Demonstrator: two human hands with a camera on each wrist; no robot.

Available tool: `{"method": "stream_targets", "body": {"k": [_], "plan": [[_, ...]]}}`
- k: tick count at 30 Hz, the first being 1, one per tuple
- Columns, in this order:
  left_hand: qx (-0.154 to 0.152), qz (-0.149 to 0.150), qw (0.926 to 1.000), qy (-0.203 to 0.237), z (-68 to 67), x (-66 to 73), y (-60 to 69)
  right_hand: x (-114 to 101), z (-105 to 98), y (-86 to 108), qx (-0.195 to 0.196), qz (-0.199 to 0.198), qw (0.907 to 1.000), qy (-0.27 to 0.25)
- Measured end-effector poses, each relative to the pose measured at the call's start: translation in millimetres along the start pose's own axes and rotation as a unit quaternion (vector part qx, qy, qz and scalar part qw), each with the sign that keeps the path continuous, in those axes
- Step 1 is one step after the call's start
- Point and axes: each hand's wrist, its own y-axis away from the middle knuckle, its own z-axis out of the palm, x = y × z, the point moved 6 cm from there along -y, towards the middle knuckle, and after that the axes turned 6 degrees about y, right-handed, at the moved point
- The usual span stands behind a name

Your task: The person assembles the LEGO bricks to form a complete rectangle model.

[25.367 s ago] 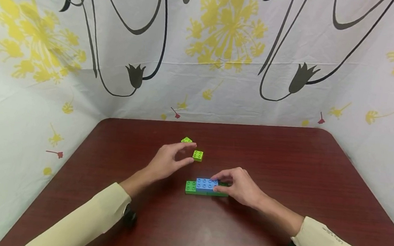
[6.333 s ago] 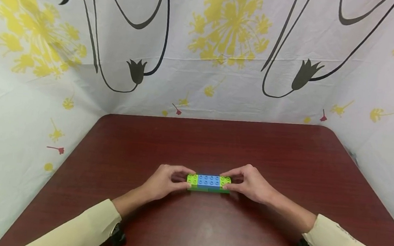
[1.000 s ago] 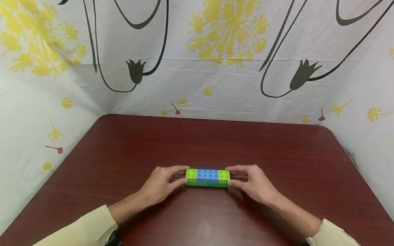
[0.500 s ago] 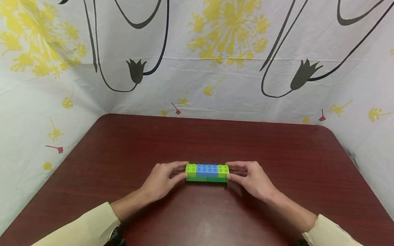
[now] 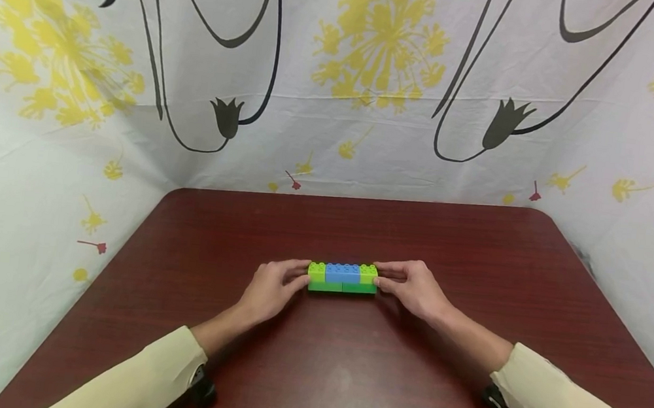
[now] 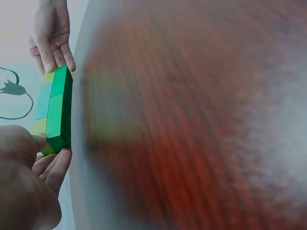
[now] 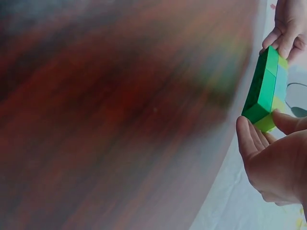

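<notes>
A row of toy building bricks is joined in two layers. On top, a blue brick [image 5: 342, 274] sits between a left lime brick [image 5: 317, 272] and a right lime brick [image 5: 368, 274]. Two green bricks [image 5: 325, 286] form the bottom layer. My left hand [image 5: 269, 290] pinches the left end between thumb and fingers, and my right hand [image 5: 416, 291] pinches the right end. In the left wrist view the green side [image 6: 56, 112] faces the camera. The right wrist view shows the green underside [image 7: 257, 91] above the table, so the row is held up off it.
A dark red wooden table [image 5: 340, 376] lies beneath, with a blurred reflection of the bricks in the wrist views. White cloth [image 5: 321, 138] with printed flowers hangs behind and at both sides of the table.
The lime bricks, loose on the table at first, now sit at either end of the blue one. Over the last second both hands have raised the row and its front side shows more.
</notes>
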Motion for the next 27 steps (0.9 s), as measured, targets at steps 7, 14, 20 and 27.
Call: {"method": "stream_targets", "body": {"k": [7, 14, 20, 27], "plan": [[-0.003, -0.015, 0.9999, -0.002, 1.2, -2.4, -7.2, 0.5, 0.0, -6.4, 0.001, 0.011, 0.9994, -0.032], [-0.014, -0.032, 0.9994, 0.002, 3.2, -6.5, -14.1, 3.5, 0.3, -12.5, -0.002, 0.026, 0.9991, -0.034], [-0.017, -0.044, 0.9988, 0.012, 4.2, -8.6, -19.1, 5.1, -1.8, -18.6, 0.008, 0.023, 0.9996, -0.017], [-0.011, -0.053, 0.9983, 0.019, 5.0, -10.5, -25.7, 8.0, -4.8, -22.3, 0.017, 0.027, 0.9994, 0.010]]}}
